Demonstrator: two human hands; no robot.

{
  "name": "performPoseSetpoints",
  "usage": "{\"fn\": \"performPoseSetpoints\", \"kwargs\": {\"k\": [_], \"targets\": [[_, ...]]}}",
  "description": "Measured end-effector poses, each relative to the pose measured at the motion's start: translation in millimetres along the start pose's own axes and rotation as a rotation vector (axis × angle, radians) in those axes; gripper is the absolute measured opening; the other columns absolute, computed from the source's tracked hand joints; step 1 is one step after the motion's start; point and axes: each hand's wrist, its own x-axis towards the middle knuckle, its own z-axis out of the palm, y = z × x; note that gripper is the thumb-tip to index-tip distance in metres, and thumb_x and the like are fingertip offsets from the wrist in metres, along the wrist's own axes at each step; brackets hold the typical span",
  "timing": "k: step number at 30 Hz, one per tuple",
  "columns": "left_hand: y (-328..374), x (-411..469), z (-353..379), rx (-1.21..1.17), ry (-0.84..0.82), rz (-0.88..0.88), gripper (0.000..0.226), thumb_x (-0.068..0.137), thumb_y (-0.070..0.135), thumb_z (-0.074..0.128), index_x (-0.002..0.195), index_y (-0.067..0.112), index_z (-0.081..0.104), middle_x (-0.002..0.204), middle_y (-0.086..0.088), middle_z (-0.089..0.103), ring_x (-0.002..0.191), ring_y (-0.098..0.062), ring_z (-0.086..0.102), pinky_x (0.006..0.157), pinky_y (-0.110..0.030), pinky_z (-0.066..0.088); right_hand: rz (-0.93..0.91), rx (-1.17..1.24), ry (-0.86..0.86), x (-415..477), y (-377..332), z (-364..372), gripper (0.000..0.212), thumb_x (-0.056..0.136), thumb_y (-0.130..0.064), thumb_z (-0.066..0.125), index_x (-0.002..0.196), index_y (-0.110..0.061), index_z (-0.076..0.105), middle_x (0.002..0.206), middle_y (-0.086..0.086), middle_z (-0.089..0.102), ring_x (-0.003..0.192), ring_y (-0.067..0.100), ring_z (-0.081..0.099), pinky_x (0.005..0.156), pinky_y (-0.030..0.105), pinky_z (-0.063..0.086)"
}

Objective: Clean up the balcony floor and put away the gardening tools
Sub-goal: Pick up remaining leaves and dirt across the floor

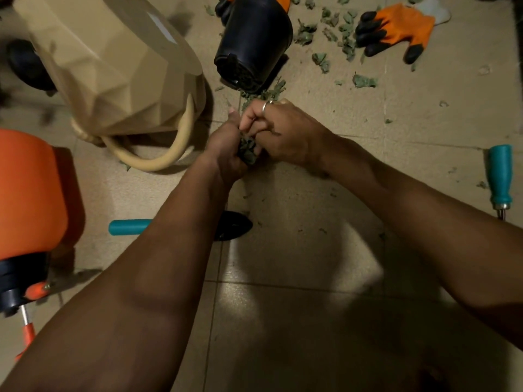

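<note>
My left hand [225,149] grips a wad of green leaf scraps [247,152] just above the tiled floor. My right hand [283,131], with a ring on one finger, curls against the same wad and pinches leaves into it. More leaf scraps [334,32] lie scattered on the floor at the top, around an orange and black glove [396,29]. A teal-handled trowel [133,227] lies under my left forearm, its dark blade [235,226] showing. Another teal-handled tool [500,176] lies at the right edge.
A tan paper bag [113,66] with rope handles lies on its side at upper left. A black plastic pot [252,43] lies tipped over beside it. An orange sprayer [25,205] with a black cap sits at the left edge. Bare tiles [283,306] spread below my arms.
</note>
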Motion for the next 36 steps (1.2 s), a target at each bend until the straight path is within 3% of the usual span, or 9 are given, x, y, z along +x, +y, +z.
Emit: {"fn": "performPoseSetpoints", "kwargs": {"k": [5,11,14,16,19,23,28,32,36], "targets": [[5,2,-1,-0.062,0.042,-0.017,0.053,0.104,0.061,0.035,0.125,0.017,0.056,0.09,-0.006,0.059,0.055,-0.014,0.059,0.048,-0.022,0.053,-0.08,-0.166,-0.114,-8,3,0,0.038,0.084,-0.04,0.074,0.12,-0.031,0.062,0.111,-0.018,0.056,0.101,-0.002,0.035,0.095,0.018,0.025],[4,-2,3,-0.002,0.037,-0.034,0.06,0.106,0.056,0.034,0.13,0.007,0.059,0.097,-0.015,0.074,0.078,-0.027,0.075,0.072,-0.041,0.064,-0.194,-0.335,0.113,-3,3,11,0.017,0.088,-0.043,0.067,0.098,-0.032,0.075,0.086,-0.013,0.056,0.096,0.015,0.051,0.085,0.032,0.025],[3,-10,8,0.009,-0.003,-0.022,0.053,0.109,0.05,0.031,0.12,0.007,0.061,0.074,-0.013,0.074,0.065,-0.024,0.075,0.056,-0.035,0.061,-0.25,-0.434,0.191,-2,5,14,0.016,0.087,-0.041,0.069,0.095,-0.031,0.077,0.083,-0.012,0.056,0.093,0.019,0.054,0.079,0.029,0.018],[2,-12,8,0.01,-0.018,-0.002,0.054,0.109,0.051,0.031,0.109,0.006,0.061,0.072,-0.011,0.072,0.061,-0.022,0.073,0.051,-0.031,0.058,-0.3,-0.475,0.215,-3,6,17,0.016,0.089,-0.04,0.065,0.092,-0.031,0.077,0.087,-0.01,0.065,0.095,0.019,0.055,0.08,0.029,0.017],[1,-8,5,0.011,0.027,0.042,0.054,0.104,0.057,0.039,0.109,0.009,0.062,0.093,-0.012,0.073,0.082,-0.025,0.074,0.068,-0.037,0.061,-0.354,-0.319,0.242,-5,11,22,0.017,0.09,-0.035,0.065,0.084,-0.025,0.078,0.106,-0.008,0.068,0.106,0.021,0.054,0.089,0.037,0.032],[-4,-3,0,0.095,0.111,0.132,0.047,0.103,0.059,0.042,0.077,0.021,0.049,0.058,0.005,0.036,0.045,-0.007,0.032,0.041,-0.019,0.03,-0.115,0.132,0.464,-5,25,20,0.015,0.088,-0.019,0.065,0.087,-0.015,0.078,0.113,0.002,0.061,0.114,0.021,0.054,0.095,0.04,0.048],[0,-2,-11,0.052,0.181,0.109,0.051,0.102,0.065,0.036,0.072,0.024,0.041,0.059,0.008,0.026,0.045,-0.008,0.018,0.037,-0.017,0.016,0.259,-0.083,0.165,5,34,6,0.054,0.084,-0.024,0.068,0.137,-0.024,0.062,0.139,-0.001,0.05,0.13,0.017,0.044,0.103,0.017,0.04],[4,-4,-18,0.017,0.225,0.066,0.053,0.103,0.065,0.031,0.068,0.026,0.038,0.058,0.01,0.026,0.045,-0.008,0.016,0.037,-0.017,0.014,0.287,-0.178,0.006,13,23,15,0.077,0.08,-0.035,0.07,0.152,-0.031,0.042,0.161,0.0,0.028,0.146,0.022,0.025,0.112,0.033,0.031],[4,-9,-22,0.053,0.261,0.055,0.052,0.104,0.06,0.036,0.065,0.026,0.038,0.057,0.01,0.028,0.045,-0.009,0.017,0.038,-0.017,0.014,0.282,-0.344,0.194,21,15,22,0.057,0.084,-0.04,0.064,0.139,-0.026,0.056,0.149,0.003,0.041,0.137,0.024,0.035,0.11,0.039,0.035]]}}
